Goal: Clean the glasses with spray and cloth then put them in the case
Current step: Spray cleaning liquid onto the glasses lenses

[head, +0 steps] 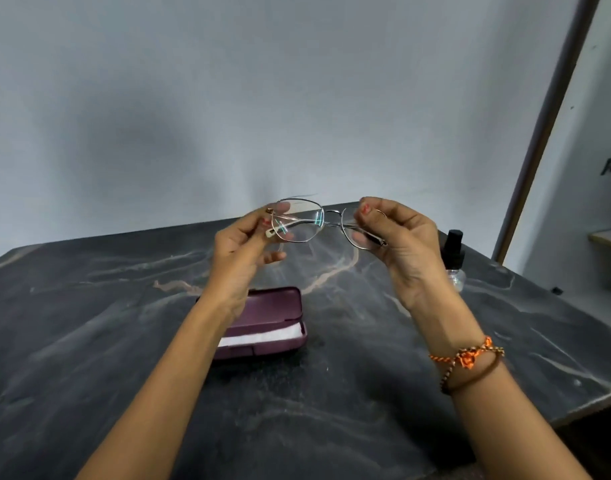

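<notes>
Thin metal-framed glasses (pixel 309 221) hang in the air above the dark marble table (pixel 89 341), lenses facing me. My left hand (pixel 243 249) pinches the left end of the frame. My right hand (pixel 397 237) pinches the right end, fingers over the right lens rim. Below my left forearm lies an open maroon glasses case (pixel 273 320) with a white cloth (pixel 262 337) in its lower half. A small clear spray bottle (pixel 455 261) with a black cap stands to the right, partly hidden by my right hand.
A grey wall rises just behind the table's far edge. At the right stand a brown door frame (pixel 539 133) and a white shelf (pixel 609 237). The table's right edge runs diagonally near my right forearm, which wears an orange thread bracelet (pixel 470 358).
</notes>
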Tool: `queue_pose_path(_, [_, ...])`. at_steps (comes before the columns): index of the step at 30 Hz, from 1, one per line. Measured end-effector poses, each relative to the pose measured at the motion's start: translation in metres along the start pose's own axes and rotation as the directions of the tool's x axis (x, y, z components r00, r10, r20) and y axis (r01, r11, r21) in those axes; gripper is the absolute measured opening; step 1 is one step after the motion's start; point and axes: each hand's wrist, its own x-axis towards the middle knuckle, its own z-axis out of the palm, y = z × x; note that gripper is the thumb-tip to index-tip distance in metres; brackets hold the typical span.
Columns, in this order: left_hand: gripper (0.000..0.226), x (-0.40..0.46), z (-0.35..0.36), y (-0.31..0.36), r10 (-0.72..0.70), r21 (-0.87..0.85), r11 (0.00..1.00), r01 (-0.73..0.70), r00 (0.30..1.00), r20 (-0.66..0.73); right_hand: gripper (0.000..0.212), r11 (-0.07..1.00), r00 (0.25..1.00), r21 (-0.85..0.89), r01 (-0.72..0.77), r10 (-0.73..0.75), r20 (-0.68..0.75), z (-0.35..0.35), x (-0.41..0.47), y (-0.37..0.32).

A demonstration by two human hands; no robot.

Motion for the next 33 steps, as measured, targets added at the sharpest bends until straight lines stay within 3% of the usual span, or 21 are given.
queue_pose_path(2, [0.022, 0.002, -0.002, -0.001, -0.016, -0.146, 0.989, 0.013, 1.000, -0.017, 0.010, 1.000, 1.000, 0.016, -0.008, 0.008, 0.014, 0.002, 0.007, 0.003])
queue_pose_path(4, [0.018, 0.002, -0.004, -0.002, 0.004, -0.185, 0.983, -0.007, 1.000, -0.014, 0.008, 0.999, 1.000, 0.029, -0.013, 0.013, 0.018, 0.001, 0.011, 0.006])
queue_pose_path(9, [0.013, -0.003, -0.009, -0.007, 0.125, -0.053, 0.990, -0.128, 0.990, -0.067, 0.006, 0.998, 0.998, 0.034, 0.057, -0.057, -0.009, -0.007, 0.007, 0.017])
queue_pose_path(13, [0.014, -0.009, -0.005, -0.011, 0.007, -0.166, 0.986, -0.013, 0.999, -0.037, 0.008, 0.994, 0.996, 0.086, 0.074, -0.069, -0.058, -0.008, 0.004, 0.020])
queue_pose_path(16, [0.015, -0.011, -0.004, -0.010, 0.002, -0.173, 0.985, -0.005, 1.000, -0.014, 0.002, 0.992, 0.990, 0.089, 0.085, -0.074, -0.117, -0.005, 0.002, 0.021])
queue_pose_path(19, [0.016, -0.013, -0.003, -0.011, 0.010, -0.138, 0.990, -0.015, 0.999, -0.039, 0.010, 0.995, 0.989, 0.063, 0.075, -0.066, -0.135, -0.005, 0.001, 0.022])
queue_pose_path(22, [0.008, -0.014, -0.001, -0.012, 0.019, -0.120, 0.992, -0.036, 0.991, -0.134, 0.022, 0.997, 0.997, 0.077, 0.006, 0.000, -0.083, -0.006, 0.000, 0.019])
queue_pose_path(24, [0.005, -0.013, -0.001, -0.011, 0.031, -0.153, 0.986, -0.063, 0.978, -0.205, 0.034, 0.978, 0.997, 0.193, -0.081, 0.080, 0.017, -0.007, 0.001, 0.017])
queue_pose_path(27, [0.008, -0.010, -0.001, -0.009, 0.021, -0.219, 0.972, -0.087, 0.958, -0.286, 0.028, 0.932, 0.978, 0.325, -0.160, 0.105, 0.182, -0.005, 0.000, 0.016])
queue_pose_path(33, [0.007, -0.008, -0.008, -0.003, 0.026, -0.244, 0.965, -0.100, 0.957, -0.290, 0.024, 0.985, 0.971, 0.169, -0.028, -0.013, 0.239, -0.008, 0.002, 0.020])
